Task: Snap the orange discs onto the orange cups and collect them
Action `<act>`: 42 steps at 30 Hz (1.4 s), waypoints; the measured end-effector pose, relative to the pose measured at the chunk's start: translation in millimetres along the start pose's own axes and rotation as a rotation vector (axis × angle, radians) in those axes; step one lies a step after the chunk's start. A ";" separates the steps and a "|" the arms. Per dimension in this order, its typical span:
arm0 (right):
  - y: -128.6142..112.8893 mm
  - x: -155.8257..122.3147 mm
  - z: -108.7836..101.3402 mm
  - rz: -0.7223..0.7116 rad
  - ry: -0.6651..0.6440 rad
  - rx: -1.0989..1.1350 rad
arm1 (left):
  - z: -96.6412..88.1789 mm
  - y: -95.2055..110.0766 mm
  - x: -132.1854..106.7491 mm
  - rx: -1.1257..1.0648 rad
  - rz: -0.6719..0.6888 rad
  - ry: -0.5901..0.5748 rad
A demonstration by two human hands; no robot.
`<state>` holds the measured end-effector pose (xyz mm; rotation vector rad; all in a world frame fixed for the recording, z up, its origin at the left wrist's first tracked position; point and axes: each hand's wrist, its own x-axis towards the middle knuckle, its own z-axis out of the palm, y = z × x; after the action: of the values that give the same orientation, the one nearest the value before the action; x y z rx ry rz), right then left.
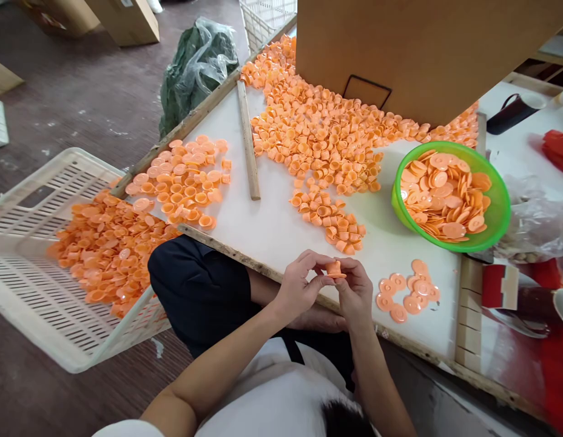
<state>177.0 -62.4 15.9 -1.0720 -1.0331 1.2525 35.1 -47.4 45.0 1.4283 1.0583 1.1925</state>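
Between my two hands, just above the table's front edge, is a small orange plastic piece (335, 271), a cup shape on top of a flat disc. My left hand (303, 282) pinches it from the left with thumb and forefinger. From the other side, the fingers of my right hand (355, 289) close on the same piece. Several flat orange discs (415, 288) lie on the table right of my hands. Beyond my hands is a small cluster of orange cups (329, 212), joined to a big heap of cups (318, 133).
A green bowl (497, 215) of orange discs stands at the right. Left of a wooden strip (249, 142) lie assembled-looking pieces (185, 182). A white crate (58, 303) of orange pieces sits below the table's left edge. A large cardboard box (400, 54) rises at the back.
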 end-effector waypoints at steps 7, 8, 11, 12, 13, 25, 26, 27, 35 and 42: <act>2.9 -3.6 3.2 0.088 -0.026 0.086 | 2.9 -2.4 -3.1 -0.105 -0.126 0.029; 3.3 -3.7 2.6 0.092 -0.011 0.098 | 4.0 -1.4 -4.5 -0.108 -0.122 0.027; 4.5 -4.2 0.9 0.080 0.017 0.112 | 7.5 2.2 -8.2 -0.097 -0.099 0.039; 4.8 -4.3 0.7 0.074 0.024 0.107 | 8.4 3.1 -8.8 -0.086 -0.094 0.047; 4.9 -4.3 0.8 0.071 0.030 0.101 | 9.1 3.7 -8.9 -0.073 -0.094 0.057; 3.6 2.2 3.9 0.146 0.010 0.083 | 7.3 -5.8 -1.0 -0.138 -0.258 0.070; 3.8 3.4 4.1 0.149 0.016 0.059 | 8.1 -7.4 -0.1 -0.174 -0.296 0.087; 3.9 4.5 4.4 0.154 0.015 0.032 | 8.6 -8.7 0.9 -0.226 -0.340 0.105; 3.9 4.6 11.4 0.045 0.030 -0.177 | 5.5 -11.3 4.5 -0.447 -0.470 0.181; 4.6 15.4 -8.8 -0.015 -0.008 -0.343 | -9.4 -21.0 10.6 -0.191 -0.390 0.163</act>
<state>185.5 -47.4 9.8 -1.3162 -1.2907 1.0908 26.5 -32.3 26.5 0.9369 1.2328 1.1008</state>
